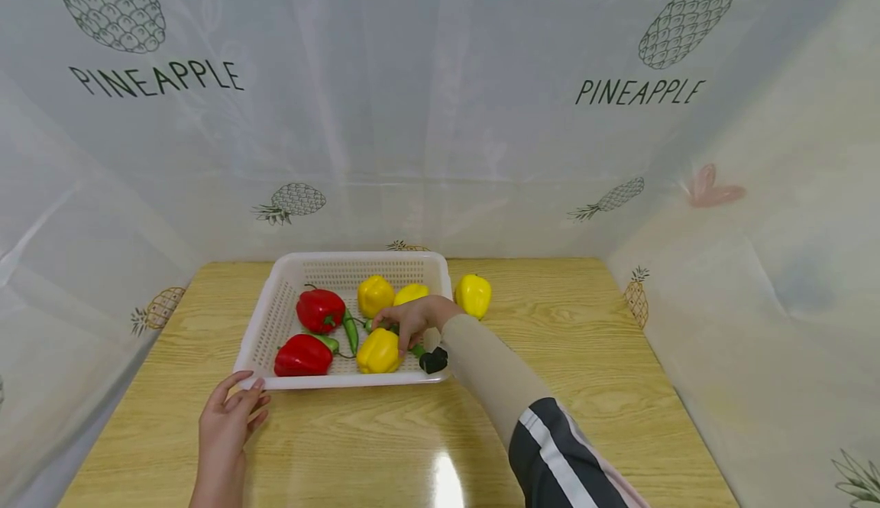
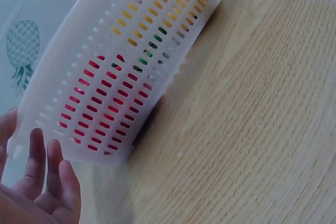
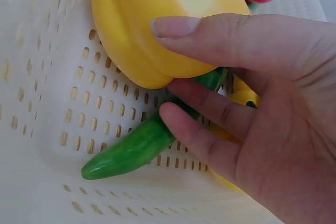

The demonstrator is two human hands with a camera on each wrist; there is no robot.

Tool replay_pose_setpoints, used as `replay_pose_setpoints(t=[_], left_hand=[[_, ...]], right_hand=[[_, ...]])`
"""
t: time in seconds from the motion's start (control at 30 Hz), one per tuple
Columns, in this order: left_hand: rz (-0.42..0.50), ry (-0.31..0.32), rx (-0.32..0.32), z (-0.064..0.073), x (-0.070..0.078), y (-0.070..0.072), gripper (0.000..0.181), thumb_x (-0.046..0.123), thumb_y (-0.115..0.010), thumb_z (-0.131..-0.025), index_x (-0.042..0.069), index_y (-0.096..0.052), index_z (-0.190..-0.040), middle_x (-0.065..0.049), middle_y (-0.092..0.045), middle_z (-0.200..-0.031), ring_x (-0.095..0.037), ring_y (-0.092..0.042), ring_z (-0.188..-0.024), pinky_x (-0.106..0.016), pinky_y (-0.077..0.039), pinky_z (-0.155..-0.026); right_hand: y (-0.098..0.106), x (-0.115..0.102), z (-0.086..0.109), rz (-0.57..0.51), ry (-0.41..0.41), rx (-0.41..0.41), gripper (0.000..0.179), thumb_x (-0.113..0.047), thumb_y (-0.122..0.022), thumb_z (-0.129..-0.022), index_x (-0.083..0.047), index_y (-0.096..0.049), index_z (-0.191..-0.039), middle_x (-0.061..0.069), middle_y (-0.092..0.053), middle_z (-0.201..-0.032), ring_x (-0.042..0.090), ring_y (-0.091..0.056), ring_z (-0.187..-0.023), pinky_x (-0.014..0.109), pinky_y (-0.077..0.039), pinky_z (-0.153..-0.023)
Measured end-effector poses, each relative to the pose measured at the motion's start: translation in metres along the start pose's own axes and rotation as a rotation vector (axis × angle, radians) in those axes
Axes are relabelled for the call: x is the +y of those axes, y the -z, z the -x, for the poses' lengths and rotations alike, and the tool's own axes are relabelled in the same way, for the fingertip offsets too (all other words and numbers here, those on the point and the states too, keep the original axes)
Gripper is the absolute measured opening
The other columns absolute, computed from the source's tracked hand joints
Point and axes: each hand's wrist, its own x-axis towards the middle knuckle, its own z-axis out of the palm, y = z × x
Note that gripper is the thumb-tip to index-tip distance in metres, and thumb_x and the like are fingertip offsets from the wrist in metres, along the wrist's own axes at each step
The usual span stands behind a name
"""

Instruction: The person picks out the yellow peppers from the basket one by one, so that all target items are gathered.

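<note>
A white perforated plastic basket stands on the wooden table. At its front left corner, my left hand pinches the rim between thumb and fingers. My right hand reaches inside and grips a yellow bell pepper near the front wall. In the right wrist view, the thumb lies across this pepper's side while fingertips reach beneath it, beside a green chili pepper. Two red bell peppers lie in the left half, near another green chili pepper. More yellow bell peppers sit toward the back.
Just outside the basket's right wall, one yellow bell pepper rests on the wooden table. A pineapple-printed sheet hangs behind the table and along its sides. A small black block shows under the right wrist.
</note>
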Motion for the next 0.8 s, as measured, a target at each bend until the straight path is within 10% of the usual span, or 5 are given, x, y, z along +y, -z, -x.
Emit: replay_pose_setpoints(t=[0.8], left_hand=[[0.000, -0.012, -0.002, 0.0037, 0.0004, -0.0011, 0.032, 0.018, -0.069, -0.092, 0.015, -0.055, -0.121, 0.006, -0.069, -0.076, -0.008, -0.067, -0.067, -0.024, -0.056, -0.058]], right_hand=[[0.0017, 0.0006, 0.0055, -0.062, 0.039, -0.003, 0.061, 0.004, -0.080, -0.077, -0.016, -0.050, -0.127, 0.003, -0.054, -0.124, 0.016, -0.058, -0.098, 0.035, -0.051, -0.088]])
